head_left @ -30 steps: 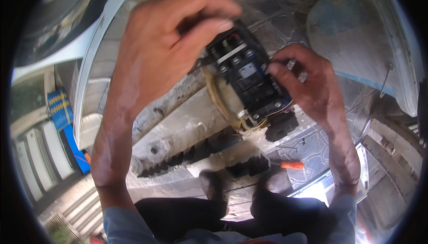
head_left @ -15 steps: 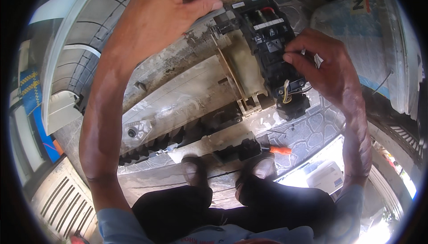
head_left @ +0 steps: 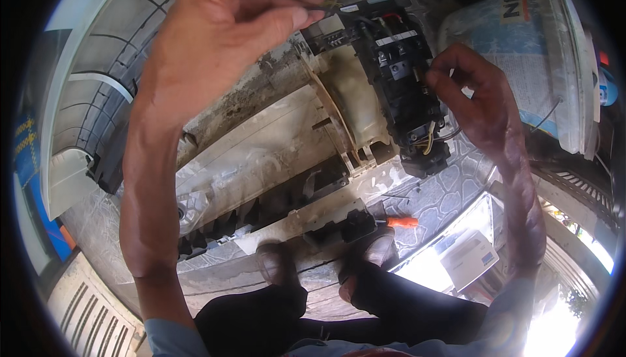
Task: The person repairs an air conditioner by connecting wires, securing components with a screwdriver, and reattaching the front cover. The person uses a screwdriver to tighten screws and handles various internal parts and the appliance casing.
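So, far left there's a pale slatted panel [head_left: 88,314] down low, with a curved white cover [head_left: 83,76] above it. Next is my left hand [head_left: 212,44], raised over the long grimy off-white housing [head_left: 261,135]; thumb and fingertips are close, but can't tell if they're pinching anything. The black electrical box [head_left: 399,83] sits at the housing's right end, with an orange-handled screwdriver [head_left: 402,222] below it. My right hand [head_left: 479,93] has thumb and index nearly together at the box's right edge, can't tell if they're gripping. Big bucket [head_left: 505,50] just beyond.
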Motion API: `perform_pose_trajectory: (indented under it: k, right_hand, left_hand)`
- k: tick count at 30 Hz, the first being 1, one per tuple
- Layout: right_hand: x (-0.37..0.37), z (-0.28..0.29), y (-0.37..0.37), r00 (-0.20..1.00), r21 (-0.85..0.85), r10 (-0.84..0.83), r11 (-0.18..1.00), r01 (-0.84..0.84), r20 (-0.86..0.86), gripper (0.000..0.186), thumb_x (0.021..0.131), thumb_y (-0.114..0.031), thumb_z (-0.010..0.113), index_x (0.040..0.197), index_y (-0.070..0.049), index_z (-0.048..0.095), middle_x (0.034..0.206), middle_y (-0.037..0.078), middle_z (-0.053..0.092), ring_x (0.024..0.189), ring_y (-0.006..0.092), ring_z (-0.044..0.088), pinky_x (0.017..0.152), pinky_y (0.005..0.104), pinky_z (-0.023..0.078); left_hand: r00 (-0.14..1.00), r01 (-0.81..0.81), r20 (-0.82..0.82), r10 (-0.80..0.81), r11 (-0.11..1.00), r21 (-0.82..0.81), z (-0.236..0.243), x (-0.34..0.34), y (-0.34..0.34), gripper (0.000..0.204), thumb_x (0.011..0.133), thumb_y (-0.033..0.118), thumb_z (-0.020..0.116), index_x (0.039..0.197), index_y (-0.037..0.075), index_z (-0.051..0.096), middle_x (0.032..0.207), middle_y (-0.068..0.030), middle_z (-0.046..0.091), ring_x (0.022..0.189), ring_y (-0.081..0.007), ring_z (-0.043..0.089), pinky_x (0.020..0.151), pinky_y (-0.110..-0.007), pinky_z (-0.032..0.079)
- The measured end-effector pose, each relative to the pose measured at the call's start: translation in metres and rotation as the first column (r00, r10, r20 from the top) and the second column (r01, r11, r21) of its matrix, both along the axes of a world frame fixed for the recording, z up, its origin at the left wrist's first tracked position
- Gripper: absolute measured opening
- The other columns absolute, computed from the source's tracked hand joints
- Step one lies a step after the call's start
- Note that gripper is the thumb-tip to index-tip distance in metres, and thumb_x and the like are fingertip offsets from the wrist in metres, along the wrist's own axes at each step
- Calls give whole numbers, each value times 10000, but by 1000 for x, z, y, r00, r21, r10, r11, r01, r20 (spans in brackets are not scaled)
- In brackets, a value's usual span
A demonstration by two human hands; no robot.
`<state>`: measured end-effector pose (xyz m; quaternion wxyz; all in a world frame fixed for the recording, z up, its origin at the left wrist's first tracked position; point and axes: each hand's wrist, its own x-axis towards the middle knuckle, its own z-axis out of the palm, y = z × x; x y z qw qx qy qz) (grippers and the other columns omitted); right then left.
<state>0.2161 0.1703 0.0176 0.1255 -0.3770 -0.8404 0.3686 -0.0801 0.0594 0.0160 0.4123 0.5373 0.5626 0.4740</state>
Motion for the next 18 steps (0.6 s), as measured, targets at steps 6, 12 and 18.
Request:
perform_pose_trajectory:
  k: [6,12,18]
  right_hand:
    - [13,-12,1,972,-212,-231,953,218,-39,183,995,-192,662,1031,-14,691,812,39,656,701,130,567,648,309,457]
    - [15,-18,-2,955,-262,-269,937,230,-125,188,1017,-208,631,1009,-25,673,828,16,633,751,104,547,689,285,442]
    - [23,-16,-6,964,-282,-246,936,209,-105,133,1043,-173,622,1007,-49,655,891,-11,634,798,73,549,731,272,455]
  left_hand:
    - [993,115,-25,-113,992,54,1,11,3,328,1036,-51,560,1352,-48,649,1351,-151,707,1274,-246,683,1116,-344,532]
    - [988,146,40,-148,988,49,-16,11,6,396,1072,68,526,1455,3,597,1452,-148,662,1350,-249,632,1140,-368,494]
    - [982,129,140,-127,992,-8,-12,16,1,491,1053,103,494,1538,39,527,1510,-158,623,1405,-250,590,1130,-359,474]
